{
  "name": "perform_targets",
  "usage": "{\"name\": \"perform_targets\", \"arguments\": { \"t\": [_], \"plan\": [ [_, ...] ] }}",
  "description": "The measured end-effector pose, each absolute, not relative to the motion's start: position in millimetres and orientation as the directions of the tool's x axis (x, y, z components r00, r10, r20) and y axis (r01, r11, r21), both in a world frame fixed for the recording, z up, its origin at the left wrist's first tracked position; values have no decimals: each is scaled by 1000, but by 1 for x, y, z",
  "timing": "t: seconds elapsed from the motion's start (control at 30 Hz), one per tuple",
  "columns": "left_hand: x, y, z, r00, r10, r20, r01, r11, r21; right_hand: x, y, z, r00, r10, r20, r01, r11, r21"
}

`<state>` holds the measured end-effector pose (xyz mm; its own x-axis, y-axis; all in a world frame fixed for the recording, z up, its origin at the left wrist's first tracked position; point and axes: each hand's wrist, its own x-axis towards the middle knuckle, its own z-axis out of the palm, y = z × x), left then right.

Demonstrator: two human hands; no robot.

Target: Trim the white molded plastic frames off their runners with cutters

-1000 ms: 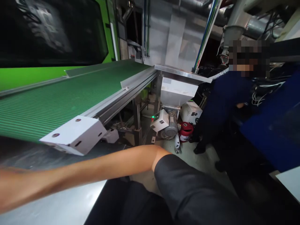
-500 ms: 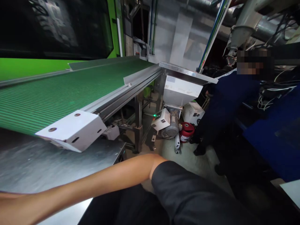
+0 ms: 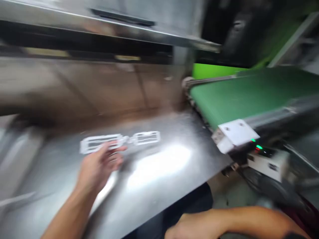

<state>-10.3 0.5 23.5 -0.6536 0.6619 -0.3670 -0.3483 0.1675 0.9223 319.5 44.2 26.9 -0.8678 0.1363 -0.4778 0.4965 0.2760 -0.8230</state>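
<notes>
My left hand (image 3: 103,162) is over the metal worktop (image 3: 159,179), its fingers loosely bent and apart, blurred by motion. The fingers overlap the near edge of a white plastic frame (image 3: 87,145) with a rectangular opening; whether they touch it cannot be made out. Joined to it or lying end to end on its right is a smaller white rectangular frame (image 3: 147,137). Low in the picture, my right hand (image 3: 186,227) sits in front of the worktop's near edge, bent at the wrist. The bottom border cuts off its fingers, so what they hold is hidden.
A green conveyor belt (image 3: 249,96) ends at the worktop's right side, with a white box-shaped cover (image 3: 239,132) on its corner. Below it stands a machine with a white control box (image 3: 266,164) and lit indicators. A metal shelf (image 3: 74,20) runs above the worktop's back.
The view has swung left and down, from the conveyor and a co-worker to the worktop. My left hand and the white frames have come into view; my right arm now appears lower right.
</notes>
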Motion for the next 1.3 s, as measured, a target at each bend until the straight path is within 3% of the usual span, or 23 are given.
{"name": "perform_targets", "arguments": {
  "t": [0.07,0.13,0.2,0.27,0.57,0.77,1.3],
  "plan": [
    [-23,-15,9,-676,644,-360,-446,31,894,298,76,23,-922,42,-385,380,286,-879],
    [-30,-15,-4,-654,694,-300,-484,-79,872,274,116,26,-948,274,-163,238,269,-933],
    [-33,-11,-11,-632,740,-231,-484,-145,863,243,157,31,-779,621,90,132,302,-944],
    [-34,-9,-14,-611,771,-180,-486,-186,854,210,188,32,-623,761,182,48,269,-962],
    [-29,-18,-20,-532,833,-149,-492,-161,856,172,199,-7,-766,643,11,-50,-42,-998],
    [-36,-17,-26,-486,865,-125,-509,-164,845,190,203,-10,-734,674,86,-171,-62,-983],
    [-40,-20,-31,-338,937,-85,-631,-159,759,186,206,-4,-667,736,113,-223,-52,-973]
  ]
}}
